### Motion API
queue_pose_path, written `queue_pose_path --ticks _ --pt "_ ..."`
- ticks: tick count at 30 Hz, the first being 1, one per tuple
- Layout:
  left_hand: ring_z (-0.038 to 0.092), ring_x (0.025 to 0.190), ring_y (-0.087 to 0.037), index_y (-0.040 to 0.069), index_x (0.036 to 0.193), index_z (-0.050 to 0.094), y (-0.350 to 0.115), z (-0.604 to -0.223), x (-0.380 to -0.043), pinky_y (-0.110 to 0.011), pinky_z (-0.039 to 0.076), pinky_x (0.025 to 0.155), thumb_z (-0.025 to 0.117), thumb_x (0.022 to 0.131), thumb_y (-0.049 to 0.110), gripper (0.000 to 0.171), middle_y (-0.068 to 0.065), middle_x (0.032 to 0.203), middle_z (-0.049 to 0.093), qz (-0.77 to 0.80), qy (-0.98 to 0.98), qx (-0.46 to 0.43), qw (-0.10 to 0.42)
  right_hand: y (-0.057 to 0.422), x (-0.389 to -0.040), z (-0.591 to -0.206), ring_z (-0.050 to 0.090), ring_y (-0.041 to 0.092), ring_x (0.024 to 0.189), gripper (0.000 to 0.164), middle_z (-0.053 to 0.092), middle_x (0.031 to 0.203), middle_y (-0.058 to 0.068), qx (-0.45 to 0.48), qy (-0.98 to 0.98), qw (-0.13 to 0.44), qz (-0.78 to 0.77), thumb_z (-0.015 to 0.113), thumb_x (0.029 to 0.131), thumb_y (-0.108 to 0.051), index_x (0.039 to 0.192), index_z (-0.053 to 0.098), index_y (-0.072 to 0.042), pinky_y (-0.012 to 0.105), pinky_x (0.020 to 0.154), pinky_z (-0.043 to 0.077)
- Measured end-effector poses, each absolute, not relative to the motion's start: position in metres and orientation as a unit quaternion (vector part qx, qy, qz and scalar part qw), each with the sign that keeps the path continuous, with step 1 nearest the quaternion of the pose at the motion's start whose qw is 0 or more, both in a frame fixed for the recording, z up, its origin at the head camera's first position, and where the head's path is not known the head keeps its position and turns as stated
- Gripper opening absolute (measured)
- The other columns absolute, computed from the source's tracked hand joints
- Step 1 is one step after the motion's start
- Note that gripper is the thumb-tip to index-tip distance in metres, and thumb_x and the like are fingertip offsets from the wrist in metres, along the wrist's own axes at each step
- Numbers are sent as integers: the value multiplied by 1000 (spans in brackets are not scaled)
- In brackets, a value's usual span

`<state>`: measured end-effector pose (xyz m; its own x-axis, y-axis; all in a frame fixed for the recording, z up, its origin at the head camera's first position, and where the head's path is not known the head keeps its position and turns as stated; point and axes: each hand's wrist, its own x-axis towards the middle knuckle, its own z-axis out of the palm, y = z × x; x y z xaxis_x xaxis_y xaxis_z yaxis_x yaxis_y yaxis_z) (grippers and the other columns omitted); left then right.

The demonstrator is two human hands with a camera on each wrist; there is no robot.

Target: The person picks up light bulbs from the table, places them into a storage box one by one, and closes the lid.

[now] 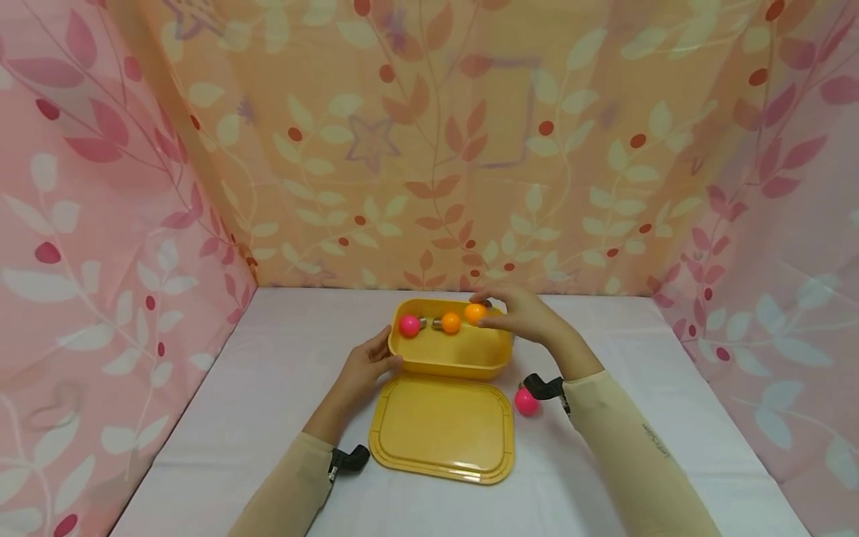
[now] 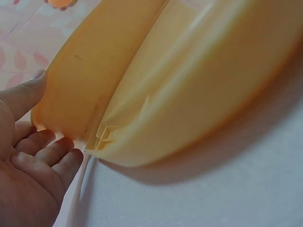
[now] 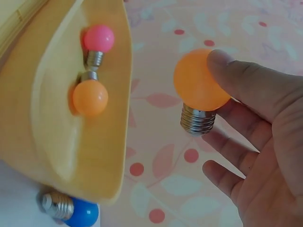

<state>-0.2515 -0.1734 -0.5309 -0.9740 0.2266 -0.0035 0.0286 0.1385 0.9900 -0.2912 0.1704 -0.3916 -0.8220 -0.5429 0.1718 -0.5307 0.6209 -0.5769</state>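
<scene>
A yellow plastic box (image 1: 463, 368) stands uncovered on the table, its yellow lid (image 1: 441, 429) flat in front of it. The left hand (image 1: 365, 365) grips the box's left end; the left wrist view shows thumb (image 2: 28, 94) and curled fingertips (image 2: 66, 151) at the wall. Over the box's far right corner, the right hand (image 1: 520, 313) pinches an orange light bulb (image 3: 199, 80) between thumb and fingers, metal base pointing down in the right wrist view. Inside the box lie a pink bulb (image 1: 409, 325) and another orange bulb (image 1: 451, 322), bases facing each other.
A second pink bulb (image 1: 526, 401) lies on the table right of the lid, beside the right wrist's camera. A blue bulb (image 3: 83, 213) lies outside the box, hidden in the head view. Patterned cloth walls (image 1: 429, 149) enclose the white tabletop (image 1: 268, 388).
</scene>
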Motion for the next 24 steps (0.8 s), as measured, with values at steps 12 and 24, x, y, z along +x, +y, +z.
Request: queue_pose_path --ticks 12,24 --pt "40 149 -22 16 163 30 -174 -532 -251 -25 44 110 74 96 15 81 -3 166 33 656 746 85 76 127 -314 -402 61 22 122 32 69 126 -4 -331 895 54 -295 80 90 -24 122 74 -21 48 113 46" --pt "41 148 -22 14 163 29 -175 -532 -253 -26 44 111 72 97 13 79 -6 165 34 656 746 89 76 89 -330 -419 62 21 116 33 70 120 -3 -395 876 89 -262 81 89 -18 121 75 -15 41 107 49"
